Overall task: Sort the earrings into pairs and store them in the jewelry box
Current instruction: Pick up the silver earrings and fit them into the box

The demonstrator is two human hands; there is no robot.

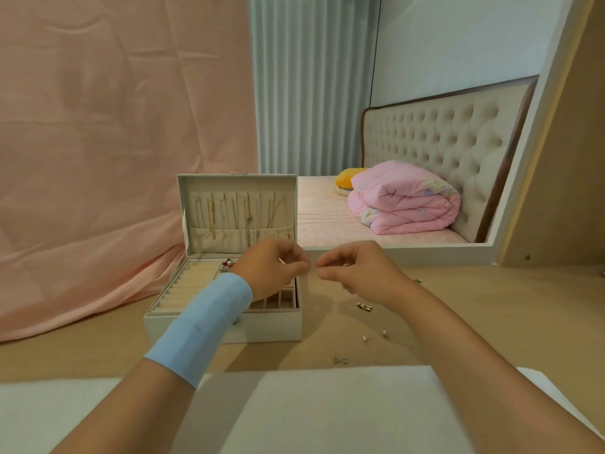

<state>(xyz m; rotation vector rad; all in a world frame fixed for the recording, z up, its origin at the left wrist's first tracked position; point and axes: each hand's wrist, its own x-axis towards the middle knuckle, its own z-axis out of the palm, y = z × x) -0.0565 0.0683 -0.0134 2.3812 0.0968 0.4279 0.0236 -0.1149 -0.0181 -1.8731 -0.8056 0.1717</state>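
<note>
Item 1: left hand (273, 267), above the right half of the open jewelry box (226, 330); thumb and forefinger drawn narrow, tips almost meeting; whether they hold anything cannot be told; blue wristband (203, 326) on the forearm.

Item 2: right hand (357, 270), fingertips just beside the left fingertips; thumb and forefinger pinch a tiny item (316, 266), too small to identify; other fingers curled.

Item 3: jewelry box, white; ring rolls and small compartments below and left of the left fingers; a red-and-pearl piece (227, 263) in a rear compartment; upright lid (237, 185) behind the fingers, necklaces (229, 213) hanging inside.

Item 4: loose earrings on the wooden table (474, 322), all on the near side of or right of the right fingers; gold pair (364, 307) closest; pearl studs (375, 336) nearer the person; silver square pair (340, 359) nearer again; a single piece (417, 281) past the right wrist.

Item 5: white pad (327, 407) at the near table edge.
</note>
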